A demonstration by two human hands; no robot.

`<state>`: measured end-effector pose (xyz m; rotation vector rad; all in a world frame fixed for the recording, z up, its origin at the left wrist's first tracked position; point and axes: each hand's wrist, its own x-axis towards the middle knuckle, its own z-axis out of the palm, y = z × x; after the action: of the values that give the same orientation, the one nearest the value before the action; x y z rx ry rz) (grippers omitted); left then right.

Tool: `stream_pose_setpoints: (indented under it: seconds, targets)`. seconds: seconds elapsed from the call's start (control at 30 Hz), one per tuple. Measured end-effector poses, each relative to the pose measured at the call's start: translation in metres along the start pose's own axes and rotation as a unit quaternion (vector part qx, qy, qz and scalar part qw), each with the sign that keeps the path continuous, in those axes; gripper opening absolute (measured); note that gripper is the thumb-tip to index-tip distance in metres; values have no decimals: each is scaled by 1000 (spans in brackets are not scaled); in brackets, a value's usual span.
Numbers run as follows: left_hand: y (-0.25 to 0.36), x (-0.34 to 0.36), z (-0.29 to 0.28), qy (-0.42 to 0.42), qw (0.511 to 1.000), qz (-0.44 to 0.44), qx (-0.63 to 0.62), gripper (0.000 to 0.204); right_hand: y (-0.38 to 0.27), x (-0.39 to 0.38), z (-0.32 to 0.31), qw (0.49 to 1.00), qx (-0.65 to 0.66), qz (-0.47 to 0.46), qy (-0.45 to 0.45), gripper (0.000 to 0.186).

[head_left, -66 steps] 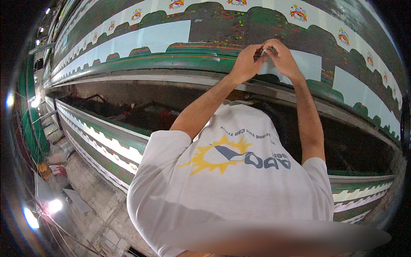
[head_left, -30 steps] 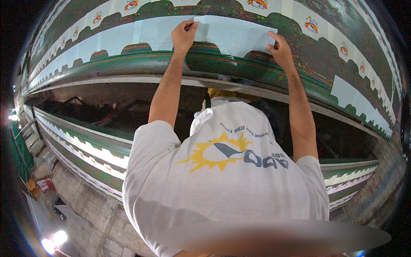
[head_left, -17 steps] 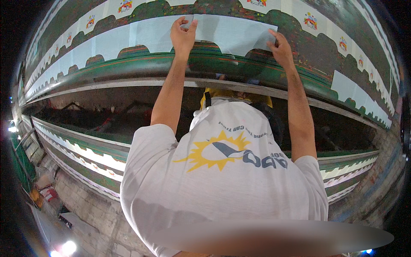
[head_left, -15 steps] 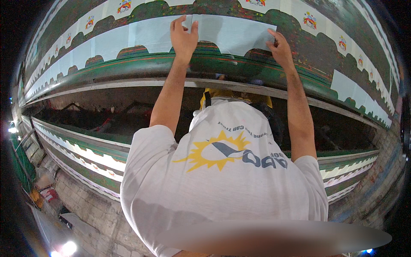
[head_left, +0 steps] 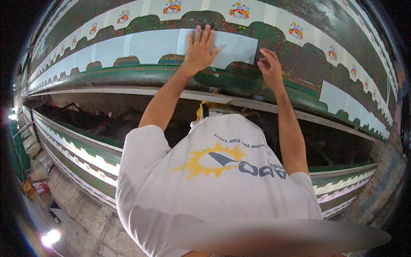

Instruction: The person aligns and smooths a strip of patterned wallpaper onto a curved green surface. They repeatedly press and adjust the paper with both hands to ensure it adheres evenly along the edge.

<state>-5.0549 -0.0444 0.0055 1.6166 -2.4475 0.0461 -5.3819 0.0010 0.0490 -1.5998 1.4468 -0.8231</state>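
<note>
Along the worktop's (head_left: 305, 64) near edge lies a pale blue panel (head_left: 237, 46), its notched side facing the person, whose left hand (head_left: 200, 50) is spread open over it. The right hand (head_left: 269, 67), empty with fingers loosely bent, hovers just beside its right end. Farther in runs a row of white panels (head_left: 274, 19) printed with colourful cartoon motifs.

A round, glaring white lamp (head_left: 50, 238) flares at the lower left; long white scalloped strips (head_left: 100, 168) above it look washed out; the dark recess (head_left: 111, 118) below the long green-and-black table (head_left: 141, 74) sinks into shadow; fisheye distortion bows the table's straight edges toward black corners; a smooth grey-brown oval blur (head_left: 278, 235) hides part of the bottom.
</note>
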Motion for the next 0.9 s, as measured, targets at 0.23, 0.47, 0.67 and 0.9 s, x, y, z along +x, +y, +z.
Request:
stream_pose_setpoints:
  seconds: [0.23, 0.47, 0.67, 0.9]
  targets:
    - [141, 34, 2, -57, 994, 79, -42, 83, 49, -39, -106, 990, -45, 44, 128, 38]
    - [295, 61, -19, -47, 953, 213, -209, 87, 70, -89, -200, 941, -310, -123, 64, 37]
    - [431, 58, -31, 32, 881, 219, -418, 96, 84, -118, -225, 948, -273, -164, 11, 51]
    - [459, 70, -83, -20, 899, 310, -309, 68, 144, -125, -291, 941, -294, -166, -13, 59]
